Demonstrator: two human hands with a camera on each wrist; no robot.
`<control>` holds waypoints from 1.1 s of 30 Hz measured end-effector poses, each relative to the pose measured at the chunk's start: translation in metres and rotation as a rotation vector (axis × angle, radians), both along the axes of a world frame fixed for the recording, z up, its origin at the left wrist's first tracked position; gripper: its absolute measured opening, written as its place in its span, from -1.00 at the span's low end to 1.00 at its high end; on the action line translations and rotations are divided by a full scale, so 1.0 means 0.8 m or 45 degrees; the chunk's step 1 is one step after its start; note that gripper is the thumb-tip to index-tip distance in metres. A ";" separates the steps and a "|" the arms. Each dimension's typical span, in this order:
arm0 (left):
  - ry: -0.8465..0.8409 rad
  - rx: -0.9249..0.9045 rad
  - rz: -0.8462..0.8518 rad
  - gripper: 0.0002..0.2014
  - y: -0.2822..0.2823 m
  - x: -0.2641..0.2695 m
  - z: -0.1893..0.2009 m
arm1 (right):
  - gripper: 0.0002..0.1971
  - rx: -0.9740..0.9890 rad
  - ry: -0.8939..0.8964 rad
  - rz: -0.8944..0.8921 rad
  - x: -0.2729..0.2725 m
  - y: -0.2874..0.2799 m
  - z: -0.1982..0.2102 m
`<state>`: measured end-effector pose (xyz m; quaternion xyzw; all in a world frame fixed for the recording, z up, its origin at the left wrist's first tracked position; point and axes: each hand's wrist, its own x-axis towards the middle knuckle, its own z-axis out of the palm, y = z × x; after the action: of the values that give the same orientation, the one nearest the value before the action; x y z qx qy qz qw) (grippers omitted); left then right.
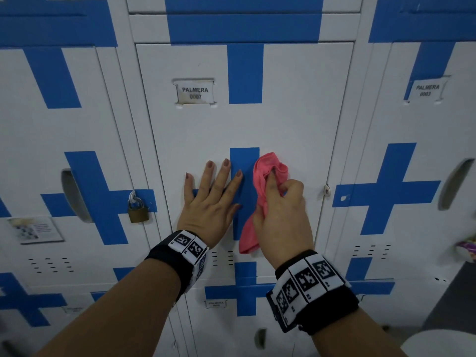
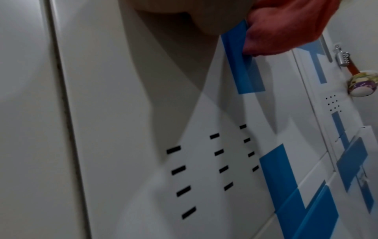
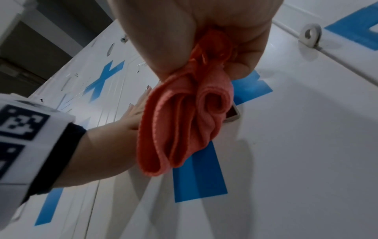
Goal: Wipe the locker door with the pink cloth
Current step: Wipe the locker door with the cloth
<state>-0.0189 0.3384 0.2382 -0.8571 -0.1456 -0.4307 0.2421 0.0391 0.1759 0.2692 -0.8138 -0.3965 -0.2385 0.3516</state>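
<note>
The white locker door point(image 1: 296, 119) with a blue cross and a "PALMERA 0007" label fills the middle of the head view. My left hand point(image 1: 213, 191) lies flat on it with fingers spread, left of the cross's upright bar. My right hand point(image 1: 280, 202) grips the bunched pink cloth point(image 1: 265, 171) against the door just right of that bar. A tail of the cloth hangs below the fist. In the right wrist view the folded pink cloth point(image 3: 184, 119) dangles from my right hand point(image 3: 214, 40); in the left wrist view the cloth point(image 2: 286, 27) shows at the top right.
Neighbouring lockers stand on both sides. A brass padlock point(image 1: 138, 211) hangs on the left locker's hasp. A bare hasp point(image 1: 326, 189) sits at this door's right edge. Vent slots point(image 2: 214, 161) lie below my hands. A combination lock with a round charm point(image 2: 362, 85) hangs at right.
</note>
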 end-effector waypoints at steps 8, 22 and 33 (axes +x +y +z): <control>0.006 -0.002 0.004 -0.30 0.000 0.000 0.000 | -0.33 -0.238 0.001 -0.143 -0.006 -0.002 0.011; 0.019 -0.011 0.012 -0.30 0.000 0.000 0.001 | -0.56 -0.145 0.137 -0.012 -0.002 0.002 0.019; 0.014 0.001 0.020 -0.32 -0.001 -0.001 0.001 | -0.68 -0.392 0.057 0.009 0.001 -0.012 -0.007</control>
<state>-0.0194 0.3377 0.2387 -0.8582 -0.1510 -0.4242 0.2467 0.0399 0.1660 0.2636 -0.8618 -0.4234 -0.1553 0.2322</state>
